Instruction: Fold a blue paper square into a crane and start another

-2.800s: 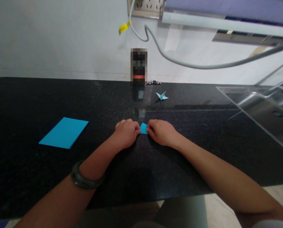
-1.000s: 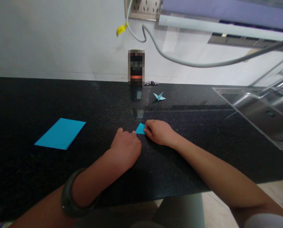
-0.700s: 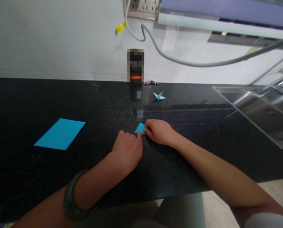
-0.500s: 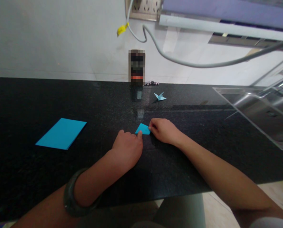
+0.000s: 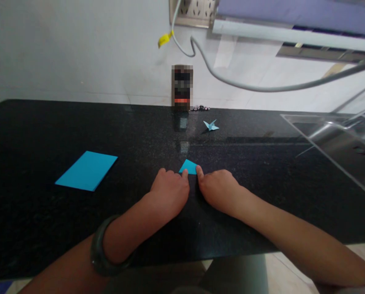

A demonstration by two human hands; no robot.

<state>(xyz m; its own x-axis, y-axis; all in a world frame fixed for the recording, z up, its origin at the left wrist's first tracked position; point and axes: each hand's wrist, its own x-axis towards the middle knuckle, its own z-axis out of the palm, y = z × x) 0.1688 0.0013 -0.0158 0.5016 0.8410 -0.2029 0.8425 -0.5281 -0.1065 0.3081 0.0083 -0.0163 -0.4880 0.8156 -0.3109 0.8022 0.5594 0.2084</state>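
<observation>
A small piece of folded blue paper [image 5: 189, 166] lies flat on the black countertop [image 5: 151, 134], pointed at its far edge. My left hand [image 5: 171, 191] is curled, one digit pressing on the paper's near left edge. On the right corner rests the extended fingertip of my right hand [image 5: 218, 188], whose other fingers are folded under. Both hands hold the paper down against the counter. Beyond them stands a small light-blue paper crane [image 5: 211, 125]. To the left is a larger square of blue paper [image 5: 87, 170], perhaps a stack.
A metal sink [image 5: 344, 143] is set into the counter at the right. Against the wall stands a blurred dark object [image 5: 182, 86] beside a string of beads [image 5: 201, 108]. A grey cable [image 5: 249, 86] hangs across the wall. A bangle [image 5: 101, 249] circles my left wrist.
My right hand has shifted toward me, from gripping the paper's right corner to pressing it with one fingertip. My left hand stays on the near edge. The view has moved slightly left.
</observation>
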